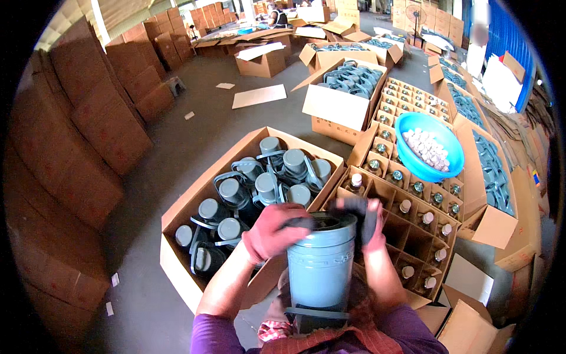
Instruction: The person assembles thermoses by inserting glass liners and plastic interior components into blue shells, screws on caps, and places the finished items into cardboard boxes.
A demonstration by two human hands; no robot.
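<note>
A blue-grey thermos flask casing (321, 265) stands upright in front of my body, its round dark top facing me and a handle low on its near side. My left hand (277, 231), in a reddish glove with dark fingertips, is closed over the left edge of the rim. At the right edge of the rim is my right hand (367, 224), gloved too; its fingers are smeared by motion, so their grip is unclear. To the left, an open carton (177, 253) holds several similar grey flasks (234, 192) with handles.
On the right, a divided carton (407, 236) holds glass bottle-shaped liners, some with white stoppers. A blue basin (407, 159) of small white pieces rests on the liner cartons. Cartons of grey-blue plastic parts (354, 76) stand beyond. Brown cartons (71, 135) are stacked along the left.
</note>
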